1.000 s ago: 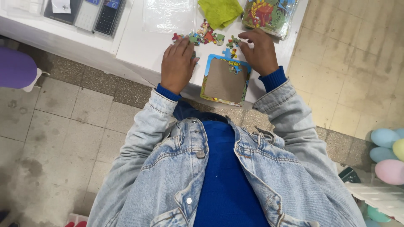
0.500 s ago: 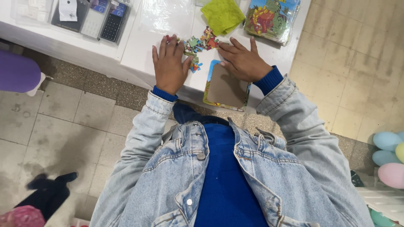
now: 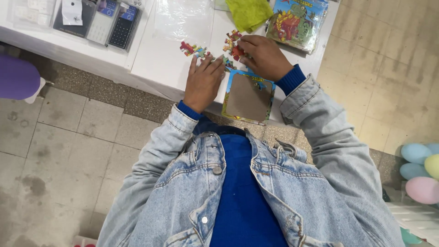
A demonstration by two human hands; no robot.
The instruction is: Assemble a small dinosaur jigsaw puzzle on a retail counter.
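1. In the head view I look down on a white table (image 3: 160, 68), and both hands work at its near edge, so the small things stay close to the body.
2. My left hand (image 3: 203, 82) lies flat with the fingers spread, palm down. It presses on loose jigsaw pieces (image 3: 194, 49), I think to keep them from sliding.
3. My right hand (image 3: 263, 57) is curled, and its fingertips pinch a red jigsaw piece (image 3: 235, 51) just beside the other pieces.
4. The puzzle tray (image 3: 249, 97), brown inside with a blue frame, lies nearest to me, partly over the table edge, between the two wrists, so it is easy to reach.
5. Farther away are a green cloth (image 3: 249, 13) and a colourful dinosaur puzzle pack (image 3: 297, 23); a clear plastic bag (image 3: 183, 18) lies to the left of them.
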